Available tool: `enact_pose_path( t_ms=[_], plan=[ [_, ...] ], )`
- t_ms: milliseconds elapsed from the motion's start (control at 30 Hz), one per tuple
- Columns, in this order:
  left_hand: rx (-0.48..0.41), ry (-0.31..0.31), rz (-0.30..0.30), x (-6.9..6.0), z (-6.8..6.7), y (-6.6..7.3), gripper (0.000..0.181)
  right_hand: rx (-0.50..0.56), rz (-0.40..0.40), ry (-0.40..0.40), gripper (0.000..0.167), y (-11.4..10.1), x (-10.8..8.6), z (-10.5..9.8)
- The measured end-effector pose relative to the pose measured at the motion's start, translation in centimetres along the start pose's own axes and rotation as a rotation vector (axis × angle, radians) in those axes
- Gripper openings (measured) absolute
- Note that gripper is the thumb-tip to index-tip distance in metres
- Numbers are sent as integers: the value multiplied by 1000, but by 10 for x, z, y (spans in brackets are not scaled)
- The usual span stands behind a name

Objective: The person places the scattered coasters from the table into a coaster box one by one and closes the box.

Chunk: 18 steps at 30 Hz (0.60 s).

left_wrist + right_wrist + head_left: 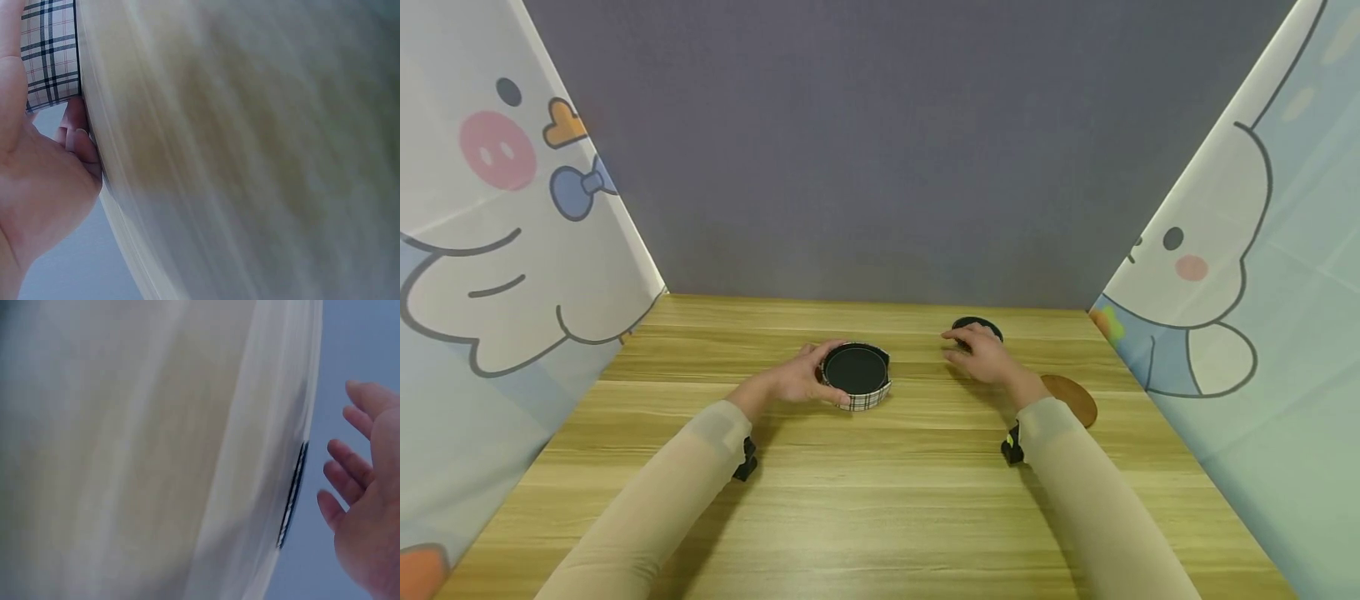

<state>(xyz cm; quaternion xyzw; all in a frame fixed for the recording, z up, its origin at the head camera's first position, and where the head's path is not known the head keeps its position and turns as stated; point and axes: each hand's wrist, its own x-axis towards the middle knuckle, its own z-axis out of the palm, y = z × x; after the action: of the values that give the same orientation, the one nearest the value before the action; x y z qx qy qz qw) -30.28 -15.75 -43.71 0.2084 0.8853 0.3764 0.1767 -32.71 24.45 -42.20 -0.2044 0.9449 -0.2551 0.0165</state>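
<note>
A round plaid holder (864, 402) with a cut-out on its right side stands on the table, a black disc (856, 371) inside it. My left hand (797, 377) grips the holder from the left, thumb on its near side and fingers behind. In the left wrist view the plaid wall (50, 53) shows beside the palm. My right hand (985, 358) hovers over thin black round coasters (976, 322), partly hiding them. The right wrist view shows its fingers loosely spread, with a gap between them and the thin dark coasters (292, 497) on the table.
A brown round disc (1071, 400) lies on the wooden table (880, 500) by my right wrist, partly covered by the sleeve. A grey panel (880, 150) rises along the table's far edge. Cartoon-printed sheets (512, 250) hang at both sides.
</note>
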Motion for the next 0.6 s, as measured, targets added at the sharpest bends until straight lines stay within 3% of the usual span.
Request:
enact_pose_path(
  t_ms=[300,600],
  plan=[
    [-13,-12,-2,-1,0,0,123,-84,151,35,50,18,7,-6],
    [-26,-19,-8,0,0,-3,123,-195,274,-69,52,22,12,-6]
  ],
)
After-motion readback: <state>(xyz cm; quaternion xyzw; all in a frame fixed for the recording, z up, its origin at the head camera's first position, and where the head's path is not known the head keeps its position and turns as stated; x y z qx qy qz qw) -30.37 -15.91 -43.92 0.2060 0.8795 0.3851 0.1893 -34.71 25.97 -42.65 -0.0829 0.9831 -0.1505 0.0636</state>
